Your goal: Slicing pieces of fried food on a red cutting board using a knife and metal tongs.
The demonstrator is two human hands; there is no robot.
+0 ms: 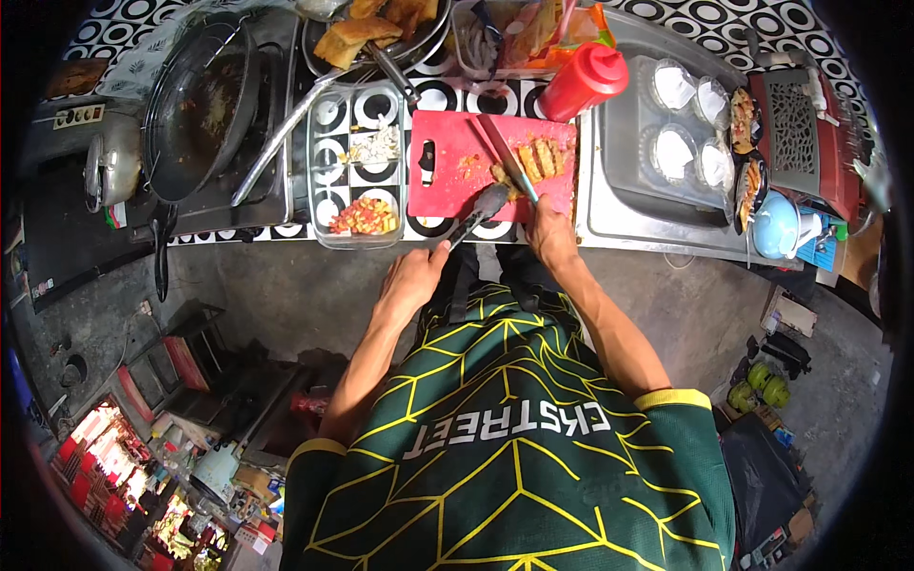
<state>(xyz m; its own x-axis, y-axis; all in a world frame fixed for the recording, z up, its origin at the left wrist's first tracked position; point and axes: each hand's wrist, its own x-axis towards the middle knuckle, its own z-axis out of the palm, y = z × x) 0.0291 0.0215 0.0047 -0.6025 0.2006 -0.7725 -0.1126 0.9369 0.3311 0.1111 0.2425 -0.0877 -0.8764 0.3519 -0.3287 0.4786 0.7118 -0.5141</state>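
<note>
A red plastic cutting board (pixel 446 153) lies on the counter in front of me. My right hand (pixel 553 232) grips a kitchen knife (pixel 505 146) by its light-blue handle, the blade slanting over the board. In my left hand (pixel 414 278) is a pair of black-tipped tongs (pixel 488 205), whose head rests near a small piece of browned food by the knife. Sliced golden-brown food (pixel 544 158) lies right of the blade, with crumbs around it. Left of the board stands a clear glass dish (pixel 319 235) with diced red-and-yellow pieces (pixel 365 215) and chopped white pieces (pixel 378 146).
A red squeeze bottle (pixel 585 80) stands at the board's far right corner. Rightward, a metal tray (pixel 628 203) holds clear plastic cups (pixel 673 153). A frying pan (pixel 207 107) sits on the stove at left. Behind are a pan of fried pieces (pixel 357 39) and a plastic container (pixel 464 68).
</note>
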